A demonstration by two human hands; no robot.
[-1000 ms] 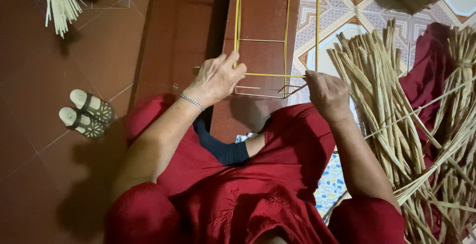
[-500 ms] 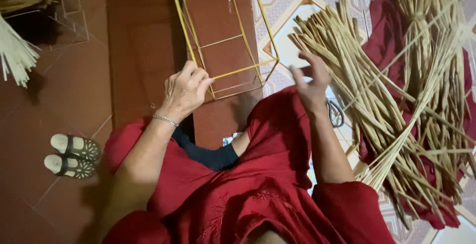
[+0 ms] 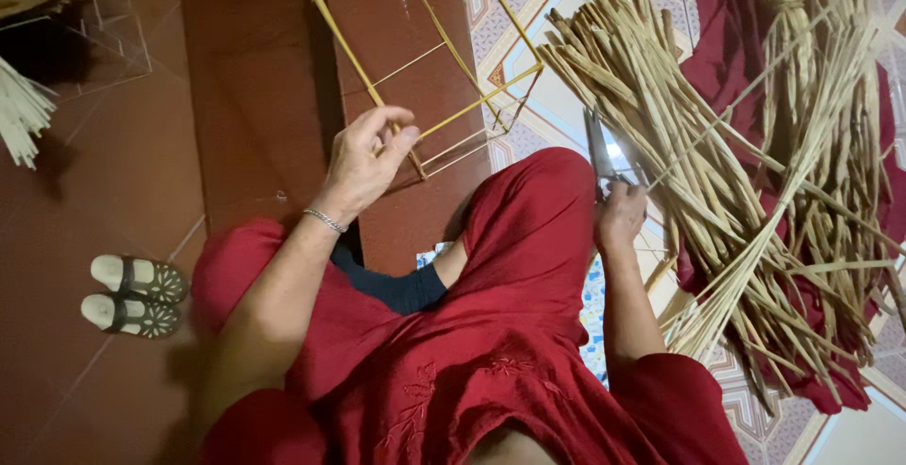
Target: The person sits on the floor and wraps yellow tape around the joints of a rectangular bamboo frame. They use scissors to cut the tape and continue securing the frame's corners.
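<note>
The yellow wire frame (image 3: 415,59) lies on the brown floor, its near corner pinched by the closed fingers of the left hand (image 3: 363,158). Scissors (image 3: 604,158) are gripped in the right hand (image 3: 618,219) beside the reed bundle (image 3: 717,163). The frame could be twisted if pulled one-handed; the blades might nick the knee. Half a second ago the right hand was raised, open and empty

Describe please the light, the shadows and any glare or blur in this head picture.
Head view: warm, dim light; glare on the scissors by the right hand; a soft shadow under the left hand on the yellow frame; the straw pile reasonably sharp; dark upper-left corner.
</note>
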